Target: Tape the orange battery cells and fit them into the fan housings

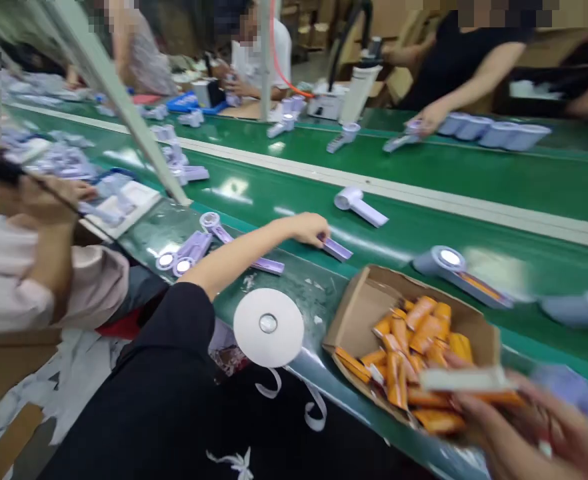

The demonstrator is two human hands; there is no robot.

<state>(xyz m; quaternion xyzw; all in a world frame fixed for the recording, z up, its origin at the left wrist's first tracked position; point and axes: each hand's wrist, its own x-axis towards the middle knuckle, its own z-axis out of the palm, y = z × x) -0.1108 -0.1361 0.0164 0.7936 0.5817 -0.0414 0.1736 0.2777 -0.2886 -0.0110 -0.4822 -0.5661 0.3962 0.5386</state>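
My left hand [310, 230] reaches out over the near edge of the green belt, its fingers closed on a light purple handheld fan shell [338, 249]. The hand covers one end of this shell. At lower right, my right hand [529, 417], blurred, pinches an orange battery [494, 398] with a white strip [461, 379] along its top. It hovers over the near right corner of a cardboard box [361, 303] of loose orange batteries [424, 333]. A white tape roll [287, 327] lies left of the box, its loose end curling down.
More purple fan shells [194, 250] lie beside my left forearm. Fan bodies [361, 205] sit on the green belt [274, 180], and a grey one [461, 273] lies behind the box. A slanted metal post [124, 107] stands at left. Co-workers sit at left and across the belt.
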